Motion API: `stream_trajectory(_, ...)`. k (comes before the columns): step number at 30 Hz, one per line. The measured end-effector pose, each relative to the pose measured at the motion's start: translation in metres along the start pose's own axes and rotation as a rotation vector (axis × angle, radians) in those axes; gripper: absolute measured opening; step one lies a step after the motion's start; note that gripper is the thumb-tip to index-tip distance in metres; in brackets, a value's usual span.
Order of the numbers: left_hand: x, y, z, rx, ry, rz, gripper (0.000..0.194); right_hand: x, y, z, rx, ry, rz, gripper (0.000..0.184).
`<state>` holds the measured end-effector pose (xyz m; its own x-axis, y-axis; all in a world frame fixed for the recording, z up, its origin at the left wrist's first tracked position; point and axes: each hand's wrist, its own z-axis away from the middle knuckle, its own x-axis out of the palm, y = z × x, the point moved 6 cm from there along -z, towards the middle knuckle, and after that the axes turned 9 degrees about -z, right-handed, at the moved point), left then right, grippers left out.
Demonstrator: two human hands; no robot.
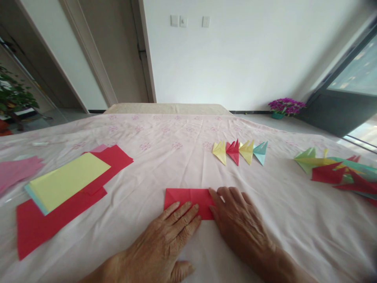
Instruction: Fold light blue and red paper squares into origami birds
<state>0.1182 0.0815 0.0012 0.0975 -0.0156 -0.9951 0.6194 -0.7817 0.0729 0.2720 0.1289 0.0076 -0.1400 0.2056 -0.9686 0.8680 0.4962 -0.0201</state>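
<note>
A folded red sheet of paper (179, 194) lies flat on the cloth in front of me, a rectangle with crease lines across it. My left hand (173, 232) rests flat on its lower middle, fingers stretched out and thumb spread apart on the cloth. At the paper's right end, my right hand (238, 212) has its fingers curled, with the index fingertip at the upper corner and the thumb at the lower part of that edge. Part of the paper is hidden under both hands.
Left of me lie stacked sheets: red paper (44, 232), yellow paper (70, 179) and pink paper (19, 171). Beyond my right hand, several small folded paper pieces (232, 151) stand in a row. More folded pieces (330, 173) are heaped at the right. A wrinkled pink tablecloth (141, 169) covers the table.
</note>
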Motion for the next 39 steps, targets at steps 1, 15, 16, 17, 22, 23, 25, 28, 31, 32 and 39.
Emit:
stream_trajectory(1, 0.0, 0.0, 0.0, -0.002, -0.006, 0.003, 0.078, 0.0, -0.003, 0.0, -0.033, 0.015, -0.035, 0.03)
stream_trajectory(15, -0.003, -0.002, 0.015, -0.024, -0.041, -0.027, 0.079, 0.015, -0.001, 0.002, -0.001, -0.04, -0.208, 0.044)
stream_trajectory(16, -0.004, -0.004, 0.021, -0.035, -0.038, -0.042, 0.08, 0.016, 0.001, 0.003, -0.004, -0.035, -0.202, 0.045)
stream_trajectory(17, -0.005, -0.006, 0.028, -0.044, -0.033, -0.056, 0.081, 0.017, 0.004, 0.004, -0.003, -0.025, -0.198, 0.046)
stream_trajectory(22, -0.015, -0.026, 0.066, -0.132, -0.041, -0.073, 0.076, 0.021, 0.014, 0.004, 0.026, 0.009, -0.234, 0.047)
stream_trajectory(23, -0.016, -0.03, 0.071, -0.146, -0.045, -0.055, 0.073, 0.021, 0.016, 0.004, 0.038, 0.01, -0.248, 0.046)
stream_trajectory(25, -0.012, -0.038, 0.077, -0.195, -0.055, 0.001, 0.064, 0.021, 0.019, 0.004, 0.065, 0.011, -0.281, 0.045)
stream_trajectory(28, -0.004, -0.054, 0.071, -0.384, 0.074, 0.121, 0.049, 0.019, 0.022, 0.003, 0.108, 0.012, -0.367, 0.047)
stream_trajectory(31, 0.005, -0.065, 0.054, -0.562, 0.262, 0.289, 0.065, 0.015, 0.024, 0.003, 0.133, 0.02, -0.473, 0.049)
stream_trajectory(32, 0.008, -0.067, 0.047, -0.591, 0.312, 0.362, 0.072, 0.014, 0.024, 0.003, 0.136, 0.028, -0.501, 0.051)
stream_trajectory(39, 0.012, -0.068, 0.023, -0.662, 0.631, 0.693, 0.087, 0.0, 0.016, 0.007, -0.043, 0.175, -0.652, 0.068)
